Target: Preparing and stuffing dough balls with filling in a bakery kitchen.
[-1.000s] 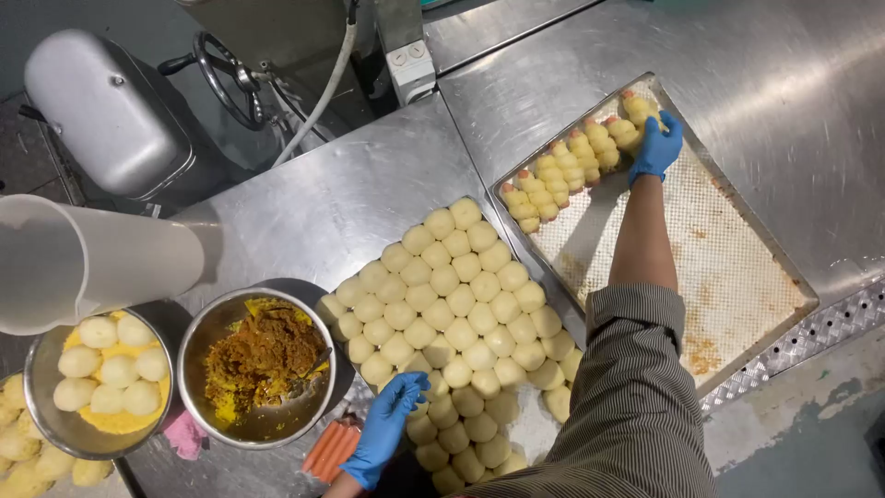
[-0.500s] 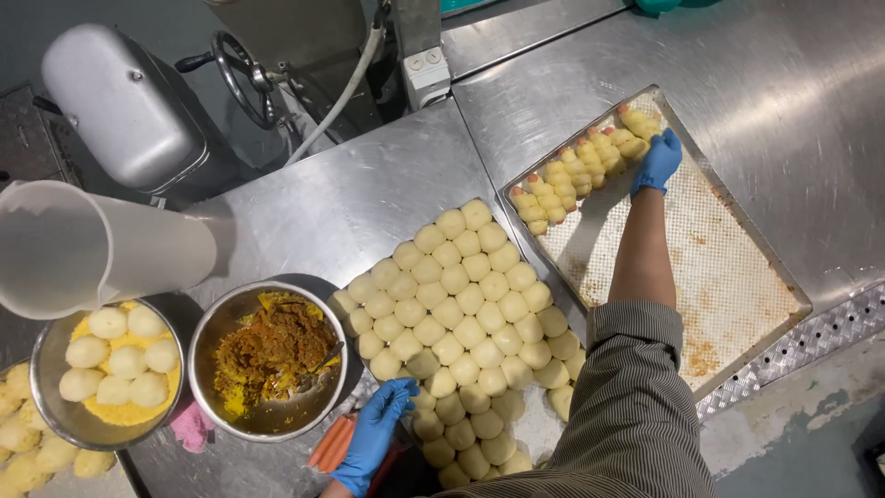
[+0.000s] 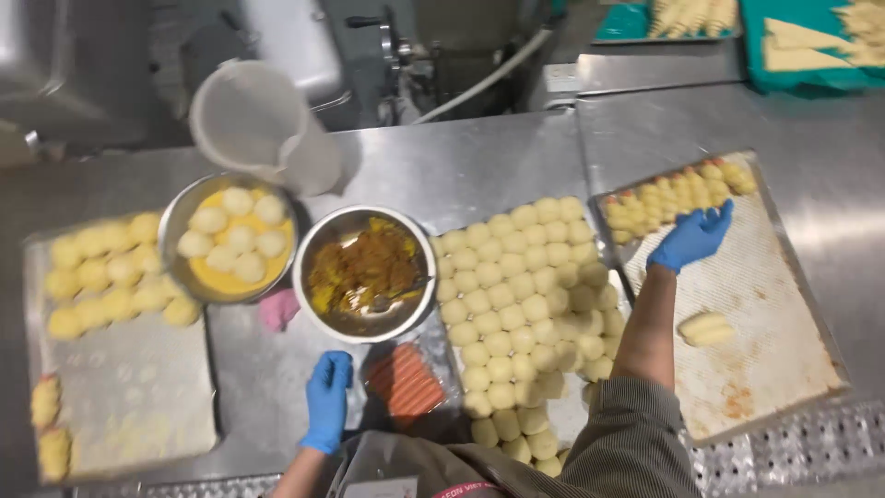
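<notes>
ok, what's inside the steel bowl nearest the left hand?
The steel bowl holds a brownish-yellow shredded filling with a utensil in it. The bowl's bottom is hidden beneath the filling.

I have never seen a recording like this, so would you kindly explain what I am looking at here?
The camera sits on a person's head and looks down at a steel worktable. Both hands wear blue gloves. The right hand is open over a perforated baking tray, beside a row of filled dough pieces; one shaped piece lies alone on it. The left hand rests flat on the table, holding nothing. Between them lie rows of dough balls, a bowl of brown filling, a bowl of yellow liquid with dough balls and a pack of sausages.
</notes>
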